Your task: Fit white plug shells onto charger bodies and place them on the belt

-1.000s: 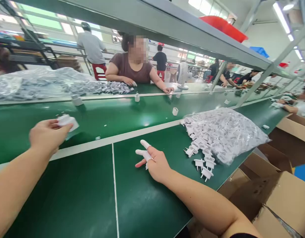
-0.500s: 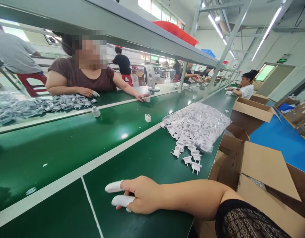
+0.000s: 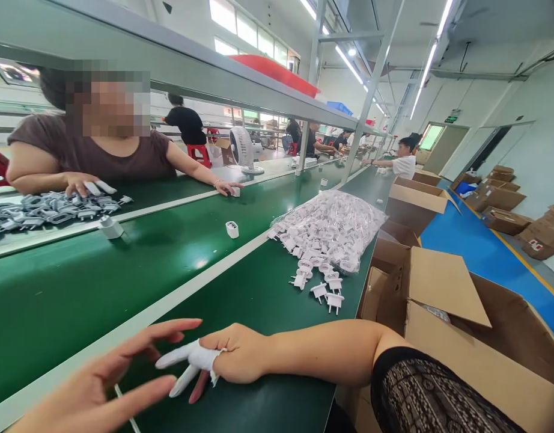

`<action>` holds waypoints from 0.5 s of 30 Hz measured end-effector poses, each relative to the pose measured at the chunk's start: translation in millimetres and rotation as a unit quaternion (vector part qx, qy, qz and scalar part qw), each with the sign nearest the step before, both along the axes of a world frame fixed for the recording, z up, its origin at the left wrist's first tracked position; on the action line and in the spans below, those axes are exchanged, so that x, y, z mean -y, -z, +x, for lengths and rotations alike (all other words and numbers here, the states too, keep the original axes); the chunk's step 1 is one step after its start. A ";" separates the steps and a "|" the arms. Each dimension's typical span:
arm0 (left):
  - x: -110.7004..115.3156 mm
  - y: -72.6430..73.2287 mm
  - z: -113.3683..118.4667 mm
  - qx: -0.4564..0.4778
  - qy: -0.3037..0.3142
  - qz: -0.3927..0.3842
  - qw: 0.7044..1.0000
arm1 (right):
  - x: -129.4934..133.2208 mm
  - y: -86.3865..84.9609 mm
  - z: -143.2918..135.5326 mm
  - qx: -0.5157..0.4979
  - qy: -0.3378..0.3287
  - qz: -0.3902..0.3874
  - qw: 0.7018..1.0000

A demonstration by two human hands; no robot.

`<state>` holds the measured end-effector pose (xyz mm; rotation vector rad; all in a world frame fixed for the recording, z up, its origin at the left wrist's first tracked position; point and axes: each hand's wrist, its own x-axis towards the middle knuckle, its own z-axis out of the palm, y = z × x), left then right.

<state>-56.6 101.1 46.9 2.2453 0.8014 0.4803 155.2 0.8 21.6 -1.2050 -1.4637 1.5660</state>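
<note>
My left hand (image 3: 94, 385) reaches in from the lower left, bare, with thumb and fingers spread and nothing between them. Close to its fingertips is my right hand (image 3: 235, 356), low over the green worktop (image 3: 254, 406). White finger cots (image 3: 184, 361) cover some of its fingers, which stretch apart and hold nothing that I can see. Beyond my right forearm lie loose white two-pin plug pieces (image 3: 333, 300), spilling from a clear plastic bag (image 3: 344, 225) full of them. A white adapter housing (image 3: 232, 229) stands on the green belt (image 3: 169, 258).
Across the belt, a co-worker's hand (image 3: 227, 186) touches a small white part; the other rests by a pile of grey-white plugs (image 3: 47, 213). Another white housing (image 3: 110, 227) stands nearby. Open cardboard boxes (image 3: 448, 282) line my right side. A shelf (image 3: 178, 78) runs overhead.
My left hand has come into view from the lower left, near my right hand. My right hand's fingers have spread more. The view has swung to the right.
</note>
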 end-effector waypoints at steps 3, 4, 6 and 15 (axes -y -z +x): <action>20.4 9.9 22.1 0.012 0.012 -0.072 0.997 | -5.5 4.6 -1.7 -0.027 0.027 -0.029 0.999; 24.1 10.7 26.5 0.009 0.001 -0.083 0.997 | -7.2 6.8 -2.2 -0.046 0.014 -0.041 0.998; 26.4 9.1 30.6 0.009 -0.015 -0.090 0.996 | -9.9 10.7 -2.8 -0.094 -0.028 -0.059 0.993; 37.3 -3.5 32.1 0.016 -0.091 -0.041 0.995 | -15.3 14.2 1.9 -0.118 -0.009 -0.061 0.991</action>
